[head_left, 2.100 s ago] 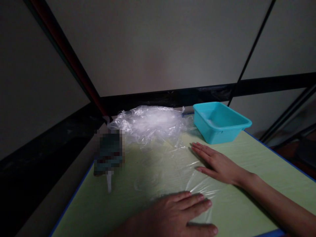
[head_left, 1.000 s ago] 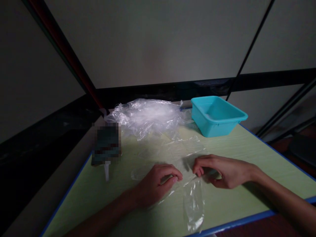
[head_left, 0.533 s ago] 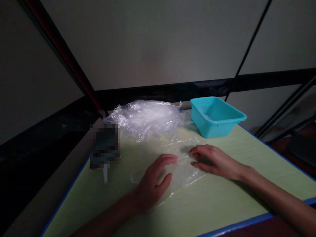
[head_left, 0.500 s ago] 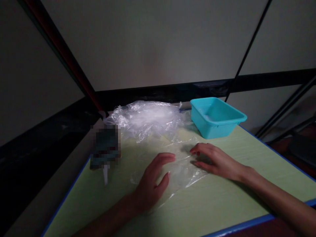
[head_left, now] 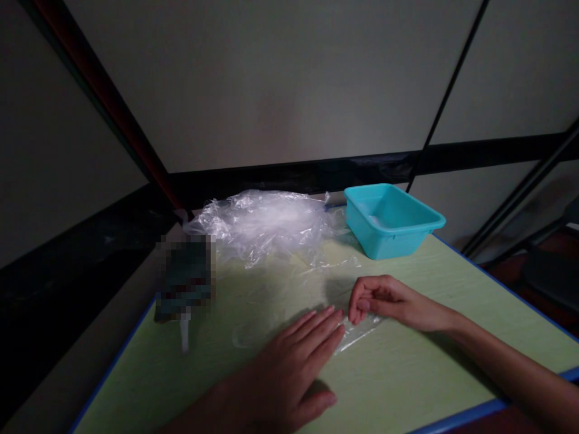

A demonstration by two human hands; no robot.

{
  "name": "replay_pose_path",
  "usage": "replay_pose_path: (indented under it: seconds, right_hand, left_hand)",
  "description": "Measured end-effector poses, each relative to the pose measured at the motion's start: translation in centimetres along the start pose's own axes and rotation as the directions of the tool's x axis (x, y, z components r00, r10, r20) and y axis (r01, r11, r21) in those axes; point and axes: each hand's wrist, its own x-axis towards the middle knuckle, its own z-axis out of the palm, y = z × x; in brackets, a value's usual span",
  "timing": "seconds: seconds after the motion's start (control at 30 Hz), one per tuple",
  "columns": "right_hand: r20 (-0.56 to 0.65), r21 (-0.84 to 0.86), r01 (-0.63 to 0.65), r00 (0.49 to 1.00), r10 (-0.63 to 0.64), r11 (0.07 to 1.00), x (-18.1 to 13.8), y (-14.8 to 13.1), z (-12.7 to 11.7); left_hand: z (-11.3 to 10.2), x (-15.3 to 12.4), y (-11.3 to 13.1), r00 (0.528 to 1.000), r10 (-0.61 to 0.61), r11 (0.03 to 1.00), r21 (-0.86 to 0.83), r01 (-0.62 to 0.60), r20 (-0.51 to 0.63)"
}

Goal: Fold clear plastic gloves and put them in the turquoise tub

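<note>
A flattened clear plastic bag lies on the light green table. My left hand rests over it, palm down, with its fingers stretched out and its thumb apart. Much of the bag is covered by that hand. Just beyond the left fingertips, my right hand stands on its side at the bag. Its fingers are loosely curled, the thumb sits near them, and nothing shows in its grasp.
A heap of crumpled clear plastic bags lies at the back of the table. Right of it stands a turquoise plastic basin. A dark, blurred-out object is at the left edge. A wall rises behind the table.
My left hand has gone from a curved, raised pose to lying flat, closer to me. The right hand's fingers have curled inward and down. The view has shifted slightly.
</note>
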Motion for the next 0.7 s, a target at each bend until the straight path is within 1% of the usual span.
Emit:
replay_pose_path:
  seconds: [0.07, 0.13, 0.2, 0.27, 0.37, 0.5, 0.6, 0.7]
  right_hand:
    - [0.051, 0.034, -0.048, 0.998, 0.047, 0.998, 0.2, 0.4, -0.1]
    - [0.126, 0.054, -0.124, 0.985, 0.117, 0.991, 0.2, 0.8, -0.2]
    - [0.182, 0.04, -0.208, 0.963, 0.198, 0.977, 0.2, 1.1, -0.7]
    - [0.206, -0.002, -0.287, 0.937, 0.281, 0.958, 0.1, 1.2, -1.4]
    - [0.196, -0.063, -0.369, 0.906, 0.375, 0.927, -0.2, 1.0, -2.8]
    - [0.133, -0.124, -0.425, 0.889, 0.439, 0.897, -0.9, 0.9, -4.6]
    - [0.098, -0.156, -0.444, 0.882, 0.461, 0.882, -1.3, 1.1, -5.4]
    - [0.052, -0.179, -0.424, 0.897, 0.439, 0.888, -1.6, 1.0, -5.6]
  left_hand:
    - [0.1, -0.1, 0.0, 0.997, -0.042, 0.999, -0.012, 0.043, 0.061]
    - [0.1, -0.1, 0.0, 0.994, -0.065, 0.998, -0.022, 0.067, 0.088]
    - [0.1, -0.1, 0.0, 0.992, -0.072, 0.997, -0.033, 0.075, 0.102]
    - [0.1, -0.1, 0.0, 0.991, -0.073, 0.996, -0.044, 0.079, 0.115]
    - [0.1, 0.0, 0.0, 0.989, -0.072, 0.996, -0.052, 0.079, 0.126]
    - [0.1, 0.0, -0.1, 0.99, -0.068, 0.996, -0.048, 0.074, 0.126]
    - [0.0, 0.0, -0.1, 0.989, -0.073, 0.996, -0.043, 0.079, 0.128]
    - [0.1, 0.0, 0.0, 0.991, -0.072, 0.996, -0.05, 0.079, 0.113]
